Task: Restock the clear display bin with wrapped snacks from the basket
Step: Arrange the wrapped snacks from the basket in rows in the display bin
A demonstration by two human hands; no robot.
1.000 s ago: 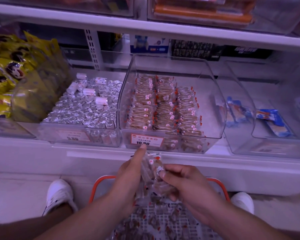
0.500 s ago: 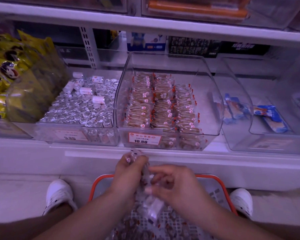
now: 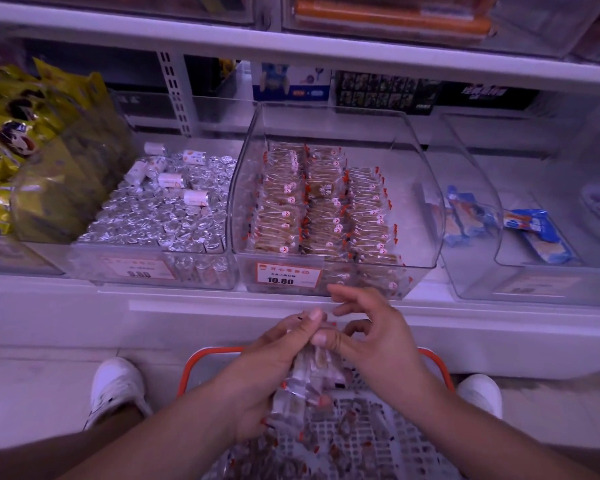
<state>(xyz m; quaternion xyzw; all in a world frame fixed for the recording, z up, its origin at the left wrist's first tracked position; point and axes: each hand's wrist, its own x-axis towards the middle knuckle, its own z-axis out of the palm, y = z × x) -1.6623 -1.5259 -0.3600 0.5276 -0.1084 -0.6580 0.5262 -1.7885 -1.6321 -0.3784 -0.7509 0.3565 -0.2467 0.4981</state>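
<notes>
Our left hand (image 3: 271, 372) grips a stack of wrapped snacks (image 3: 309, 375) above the orange basket (image 3: 201, 362); our right hand (image 3: 371, 337) pinches the stack's top, below the clear display bin (image 3: 426, 202) on the shelf.

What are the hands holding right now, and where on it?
A bunch of wrapped snacks above the basket: left hand wraps its side, right hand pinches the top end.
</notes>
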